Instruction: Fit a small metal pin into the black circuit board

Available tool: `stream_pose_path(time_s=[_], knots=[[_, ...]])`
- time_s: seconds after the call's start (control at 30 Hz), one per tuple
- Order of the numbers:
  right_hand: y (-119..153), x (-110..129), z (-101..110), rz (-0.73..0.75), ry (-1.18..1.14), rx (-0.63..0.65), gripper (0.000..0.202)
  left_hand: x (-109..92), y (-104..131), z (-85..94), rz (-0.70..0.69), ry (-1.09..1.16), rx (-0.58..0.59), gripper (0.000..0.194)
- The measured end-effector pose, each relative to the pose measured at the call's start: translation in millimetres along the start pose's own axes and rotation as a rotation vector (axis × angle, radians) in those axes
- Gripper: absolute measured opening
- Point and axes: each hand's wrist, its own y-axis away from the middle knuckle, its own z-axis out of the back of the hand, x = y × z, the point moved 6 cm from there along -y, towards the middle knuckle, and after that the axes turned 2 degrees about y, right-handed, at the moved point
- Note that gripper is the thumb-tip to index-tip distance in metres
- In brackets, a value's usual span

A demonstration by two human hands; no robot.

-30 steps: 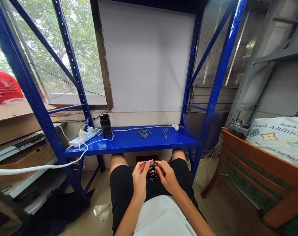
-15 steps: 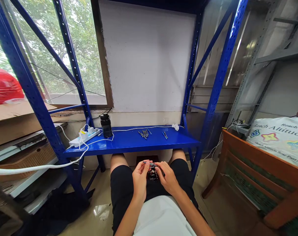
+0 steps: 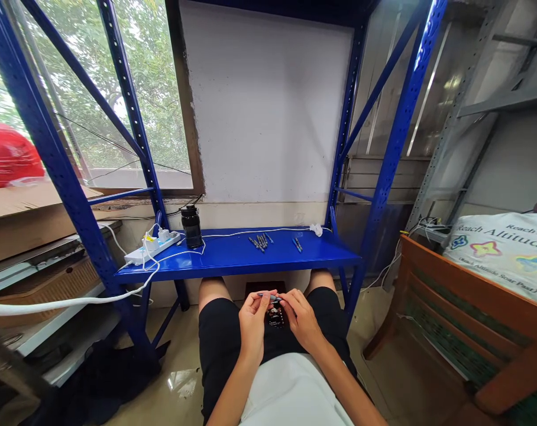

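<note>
Below blue shelf (image 3: 237,255), pen (image 3: 271,296) between both hands.

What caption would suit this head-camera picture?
Seated person's left hand and right hand hold a small pen-like object above the lap, before a blue shelf.

You face a glossy blue shelf (image 3: 233,255) with a white power strip (image 3: 151,248), a black bottle (image 3: 191,227) and dark pens (image 3: 260,241); your shorts (image 3: 222,337) are black, your shirt (image 3: 290,393) white

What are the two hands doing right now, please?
Left hand: closed on one end of a small dark pen-like item.
Right hand: closed on the item's other end, above the lap.
</note>
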Motion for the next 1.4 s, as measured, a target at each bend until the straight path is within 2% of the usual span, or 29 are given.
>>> stream_pose_path(time_s=[0.4,0.67,0.87,1.07,1.2,1.3,1.4], knots=[[1.8,-8.6,-2.4,0.018,-0.009,-0.055,0.017,4.8,-3.0,1.6,0.008,-0.006,-0.002,0.032],[0.9,-2.0,0.1,0.002,0.023,-0.023,0.025,2.1,-1.4,-0.5,0.014,0.002,-0.012,0.034],[1.9,-3.7,4.0,0.031,0.078,-0.126,0.025,-0.4,-0.5,-1.4,0.012,-0.032,-0.018,0.034],[2.4,-3.3,4.3,0.049,0.024,-0.144,0.023,0.4,-0.2,-0.6,0.001,-0.042,-0.008,0.033],[3.1,-1.8,8.3,0.061,-0.012,-0.186,0.023,1.1,-1.2,4.7,-0.004,-0.04,-0.052,0.033],[2.5,-1.2,9.5,0.033,-0.001,-0.169,0.018,0.6,-1.6,5.6,-0.005,-0.033,-0.06,0.035],[1.6,0.4,8.7,0.02,0.04,-0.13,0.023,0.2,-1.0,1.8,0.021,0.009,-0.028,0.036]])
